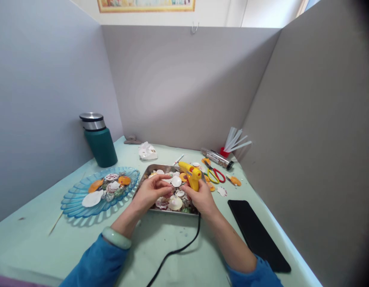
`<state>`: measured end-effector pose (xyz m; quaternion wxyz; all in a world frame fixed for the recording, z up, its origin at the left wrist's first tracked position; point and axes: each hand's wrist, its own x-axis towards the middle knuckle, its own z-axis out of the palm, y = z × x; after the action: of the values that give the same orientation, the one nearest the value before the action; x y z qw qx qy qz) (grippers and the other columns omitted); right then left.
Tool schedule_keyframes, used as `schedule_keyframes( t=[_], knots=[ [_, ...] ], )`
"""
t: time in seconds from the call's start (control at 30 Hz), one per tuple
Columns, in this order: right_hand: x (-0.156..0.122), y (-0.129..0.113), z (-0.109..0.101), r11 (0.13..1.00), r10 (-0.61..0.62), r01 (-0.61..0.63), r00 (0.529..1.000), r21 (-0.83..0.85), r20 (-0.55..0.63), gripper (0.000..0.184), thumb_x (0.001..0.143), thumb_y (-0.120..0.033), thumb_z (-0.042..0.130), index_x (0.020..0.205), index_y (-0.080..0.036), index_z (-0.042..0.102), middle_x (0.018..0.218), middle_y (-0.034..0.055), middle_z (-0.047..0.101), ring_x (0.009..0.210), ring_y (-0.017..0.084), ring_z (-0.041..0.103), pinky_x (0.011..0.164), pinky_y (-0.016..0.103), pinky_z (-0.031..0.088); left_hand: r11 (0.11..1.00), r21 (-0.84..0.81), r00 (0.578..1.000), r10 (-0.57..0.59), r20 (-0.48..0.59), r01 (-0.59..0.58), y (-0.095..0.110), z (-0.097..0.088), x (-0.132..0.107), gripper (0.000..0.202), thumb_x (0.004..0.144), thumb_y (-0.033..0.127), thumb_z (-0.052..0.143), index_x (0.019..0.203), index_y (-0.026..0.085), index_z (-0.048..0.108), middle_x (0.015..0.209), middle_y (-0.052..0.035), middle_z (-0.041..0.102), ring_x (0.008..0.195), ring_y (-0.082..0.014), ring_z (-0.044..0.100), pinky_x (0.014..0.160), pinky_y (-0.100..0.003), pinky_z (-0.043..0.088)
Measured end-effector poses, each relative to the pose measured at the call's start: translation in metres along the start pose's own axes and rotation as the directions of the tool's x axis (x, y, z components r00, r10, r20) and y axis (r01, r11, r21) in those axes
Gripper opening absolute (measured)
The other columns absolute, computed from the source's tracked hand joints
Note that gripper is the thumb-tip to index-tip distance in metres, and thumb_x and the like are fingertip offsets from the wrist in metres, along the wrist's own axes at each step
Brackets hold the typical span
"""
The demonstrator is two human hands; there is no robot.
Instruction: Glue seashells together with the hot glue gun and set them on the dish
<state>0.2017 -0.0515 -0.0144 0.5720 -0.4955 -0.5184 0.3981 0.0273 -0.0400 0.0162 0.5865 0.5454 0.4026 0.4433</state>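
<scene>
Right hand (203, 199): fingers wrapped round the handle of the yellow glue gun (190, 173), gun upright, barrel aimed left and away. I can't tell whether a finger is on the trigger.

Left hand (150, 192): fingertips pinched together on the edge of a white shell (176, 181), or so it looks. The contact is small in frame. The shell sits just below and beside the gun's front end, both above the metal tray (146, 174).

Both hands meet over the tray, probably so drips and dropped pieces land in the metal and not on the table (82, 247). The edge pinch leaves the shell's face clear for the nozzle.

The gun's black cord (184, 248) runs back between the forearms and off the near edge, slack, so it doesn't drag on the gun.

Around:
- The tray is full of loose mixed shells and sits right under the hands.
- Blue glass plate (71, 204) is left of the tray and close beside it, with white, orange and patterned shells on it.
- Green flask (100, 144) stands back left, lid on, well apart.
- Red-handled scissors (216, 174) lie just right of the tray, with a few loose shells around them.
- Clear glue sticks (236, 140) stand in a red cup in the back right corner.
- Black phone (256, 233) lies flat, face down or screen off, beside the right forearm.
- A thin wooden stick (55, 223) lies near the plate's front edge.
- There's a pale bangle (116, 238) on the left wrist.
</scene>
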Motion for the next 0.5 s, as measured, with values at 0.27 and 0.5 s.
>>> schedule_keyframes(
  t=[0.27,0.5],
  knots=[
    [0.005,0.002,-0.008,0.989,-0.068,0.055,0.993,-0.139,-0.096,0.028,0.067,-0.035,0.070,0.087,-0.016,0.065,0.068,-0.0007,0.062,0.060,0.016,0.055,0.057,0.028,0.043,0.854,0.515,0.995,0.099,-0.023,-0.073,-0.001,-0.012,0.013,0.032,0.068,0.025,0.064,0.098,0.014,0.060,0.067,-0.0018,0.069,0.062,-0.0168,0.063,0.063,-0.029,0.049],
    [0.010,0.005,-0.014,0.984,-0.095,0.067,0.981,-0.165,-0.171,0.026,0.068,-0.035,0.068,0.086,-0.016,0.064,0.060,-0.0018,0.061,0.061,0.018,0.056,0.060,0.029,0.044,0.165,0.979,0.971,0.224,0.077,-0.116,0.025,-0.017,0.026,0.035,0.078,0.019,0.048,0.109,0.023,0.063,0.085,-0.0059,0.073,0.079,-0.0220,0.066,0.068,-0.030,0.044]
  ],
)
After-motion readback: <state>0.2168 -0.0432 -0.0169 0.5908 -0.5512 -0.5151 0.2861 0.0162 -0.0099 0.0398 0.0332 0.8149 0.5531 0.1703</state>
